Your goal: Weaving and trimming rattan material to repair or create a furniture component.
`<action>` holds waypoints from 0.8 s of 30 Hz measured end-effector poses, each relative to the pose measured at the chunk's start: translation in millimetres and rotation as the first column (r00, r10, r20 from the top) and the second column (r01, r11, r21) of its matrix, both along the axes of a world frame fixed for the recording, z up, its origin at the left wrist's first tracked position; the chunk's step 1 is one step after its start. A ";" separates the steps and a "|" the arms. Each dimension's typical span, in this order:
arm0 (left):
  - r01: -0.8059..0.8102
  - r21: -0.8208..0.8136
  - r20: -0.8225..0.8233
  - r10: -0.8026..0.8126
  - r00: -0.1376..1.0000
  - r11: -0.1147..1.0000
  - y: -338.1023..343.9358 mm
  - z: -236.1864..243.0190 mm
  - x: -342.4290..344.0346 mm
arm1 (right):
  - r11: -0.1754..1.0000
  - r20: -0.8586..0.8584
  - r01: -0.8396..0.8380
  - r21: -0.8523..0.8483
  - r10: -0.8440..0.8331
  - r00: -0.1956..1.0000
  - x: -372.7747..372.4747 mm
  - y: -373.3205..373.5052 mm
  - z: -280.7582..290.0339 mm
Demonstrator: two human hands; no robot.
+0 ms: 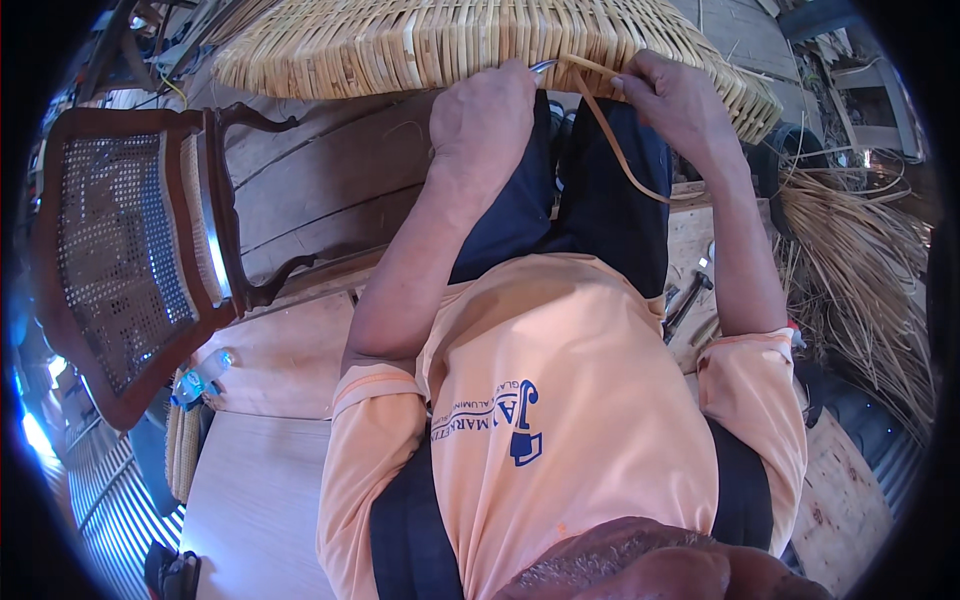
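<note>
A woven rattan piece (400,50) with a thick wrapped edge lies across the top of the view, over my knees. My left hand (482,115) is a closed fist at that edge, holding a tool with a shiny metal tip (543,67); its handle is hidden in the fist. My right hand (680,100) pinches a pale cane strip (592,66) between thumb and fingers, a little right of the metal tip. From the same spot at the edge, a browner length of cane (612,140) hangs in a curve over my dark trousers.
At the left stands a dark wooden chair (215,220) with a cane-mesh panel. Near it lies a plastic bottle (205,375) on the boards. To the right is a large bundle of loose fibre strips (850,240). Hand tools (690,300) lie beside my right hip.
</note>
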State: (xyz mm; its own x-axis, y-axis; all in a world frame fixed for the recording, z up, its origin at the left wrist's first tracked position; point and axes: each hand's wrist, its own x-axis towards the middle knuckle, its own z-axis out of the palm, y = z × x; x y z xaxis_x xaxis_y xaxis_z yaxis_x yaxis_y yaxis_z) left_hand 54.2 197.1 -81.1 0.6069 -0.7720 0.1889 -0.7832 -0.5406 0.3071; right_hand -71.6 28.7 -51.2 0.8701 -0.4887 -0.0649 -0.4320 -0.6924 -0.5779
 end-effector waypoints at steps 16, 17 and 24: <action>0.104 -0.181 0.072 -0.093 0.993 0.978 -1.4 -13.6 14.6 | 0.967 0.104 -0.060 -0.248 0.088 0.991 1.3 -2.3 -14.1; 0.104 -0.162 0.068 -0.094 0.993 0.981 -1.0 -14.9 14.6 | 0.969 0.099 -0.053 -0.242 0.079 0.992 2.1 -2.0 -15.1; 0.083 -0.157 0.073 -0.072 0.995 0.984 -1.7 -11.0 12.6 | 0.900 -0.024 -0.064 -0.431 0.059 0.998 16.6 13.3 -23.2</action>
